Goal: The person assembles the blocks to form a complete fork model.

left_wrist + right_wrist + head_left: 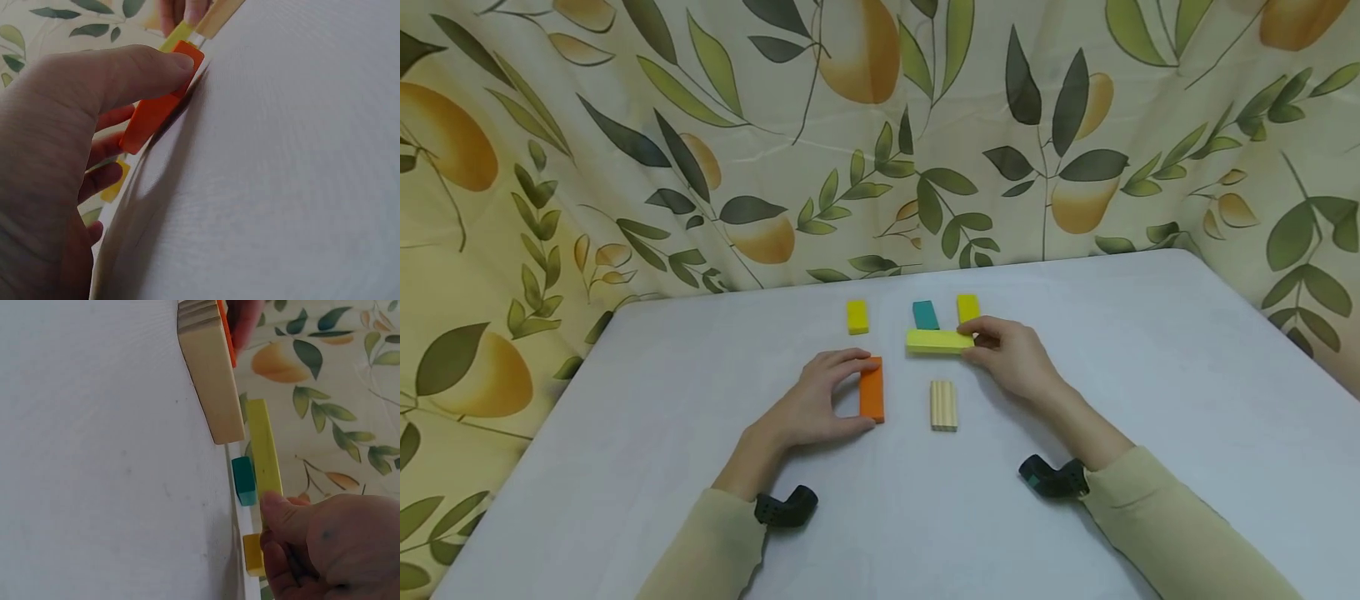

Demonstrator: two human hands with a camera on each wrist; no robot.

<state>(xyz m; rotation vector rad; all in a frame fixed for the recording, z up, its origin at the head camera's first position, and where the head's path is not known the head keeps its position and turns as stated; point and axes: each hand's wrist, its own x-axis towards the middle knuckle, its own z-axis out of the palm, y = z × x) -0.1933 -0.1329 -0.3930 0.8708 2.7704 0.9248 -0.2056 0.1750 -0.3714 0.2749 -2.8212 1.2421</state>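
My left hand [811, 407] pinches an orange block [872, 392] lengthwise, thumb at its near end and fingertips at its far end. In the left wrist view the same orange block [156, 111] is tilted, with a dark shadow beside it on the cloth. At the right, my right hand [1021, 360] pinches a long yellow-green block [934, 341] by its right end, between thumb and fingers. The right wrist view shows this yellow-green block [265, 447] against the curtain, raised beside the tabletop. Plain wooden blocks [943, 407] stand side by side between the two hands.
Behind the hands lie a small yellow block [857, 317], a teal block [925, 315] and another yellow block [967, 307], close to the right fingertips. A white cloth covers the table [1112, 333]. A leaf-and-fruit patterned curtain [865, 183] hangs along its back edge.
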